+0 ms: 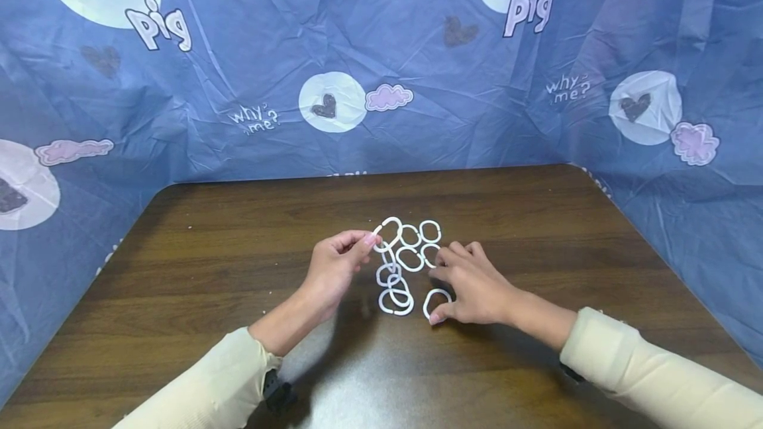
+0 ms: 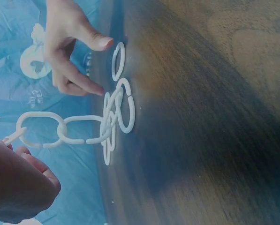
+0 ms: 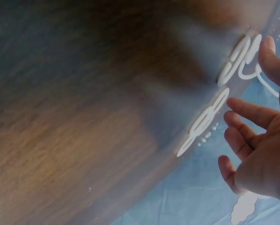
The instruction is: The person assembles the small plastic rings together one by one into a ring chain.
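Note:
My left hand (image 1: 336,270) pinches the top link of a white plastic link chain (image 1: 391,219) between thumb and fingers. In the left wrist view, the chain's upper links (image 2: 41,113) hang raised, and its lower end lies gathered on the table. My right hand (image 1: 477,286) hovers low over the table with its fingers spread. Its thumb is close to a loose white link (image 1: 425,303); whether they touch I cannot tell. Its fingertips partly cover another link near a small group of white links (image 1: 410,271) to the right of the chain.
The links are on a brown wood-grain table (image 1: 238,230) with rounded far corners. A blue printed cloth (image 1: 393,144) stands behind the table and along both its sides. Small pale specks dot the tabletop to the left.

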Action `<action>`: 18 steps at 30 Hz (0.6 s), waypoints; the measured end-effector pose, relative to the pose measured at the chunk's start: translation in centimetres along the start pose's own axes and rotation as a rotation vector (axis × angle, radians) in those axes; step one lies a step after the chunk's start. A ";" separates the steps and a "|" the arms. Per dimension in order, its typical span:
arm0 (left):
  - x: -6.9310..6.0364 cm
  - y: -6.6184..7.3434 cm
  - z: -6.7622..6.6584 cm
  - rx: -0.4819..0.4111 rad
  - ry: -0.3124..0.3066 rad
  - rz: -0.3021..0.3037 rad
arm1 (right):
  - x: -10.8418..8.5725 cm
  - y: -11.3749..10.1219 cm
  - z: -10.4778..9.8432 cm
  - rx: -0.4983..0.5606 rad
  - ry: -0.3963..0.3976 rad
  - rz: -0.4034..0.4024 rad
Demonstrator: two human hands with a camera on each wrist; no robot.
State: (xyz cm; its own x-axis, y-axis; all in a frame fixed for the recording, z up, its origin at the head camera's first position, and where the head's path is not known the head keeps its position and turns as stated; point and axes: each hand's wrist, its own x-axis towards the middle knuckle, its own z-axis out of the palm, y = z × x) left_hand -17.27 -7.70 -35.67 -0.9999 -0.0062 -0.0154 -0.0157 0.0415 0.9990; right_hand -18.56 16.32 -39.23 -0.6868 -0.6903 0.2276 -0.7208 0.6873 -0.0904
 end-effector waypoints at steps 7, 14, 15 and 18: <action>0.0 0.1 0.1 0.001 -0.004 -0.008 | -0.4 -0.2 0.5 -0.086 -0.007 -0.031; 0.0 0.0 0.1 0.009 -0.004 -0.013 | -0.8 -0.3 1.0 -0.070 0.002 -0.040; 0.0 0.0 0.1 0.009 -0.006 -0.014 | -0.9 -0.3 1.0 -0.065 0.006 -0.039; 0.0 0.0 0.1 0.011 -0.010 -0.016 | -1.0 -0.3 1.1 -0.049 0.019 -0.040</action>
State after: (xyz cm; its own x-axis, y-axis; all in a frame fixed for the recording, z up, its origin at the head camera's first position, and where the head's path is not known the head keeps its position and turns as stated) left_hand -17.24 -7.56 -35.65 -0.9995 0.0030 -0.0317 -0.0315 0.0529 0.9981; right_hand -17.75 16.49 -40.49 -0.6552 -0.7133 0.2488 -0.7419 0.6697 -0.0335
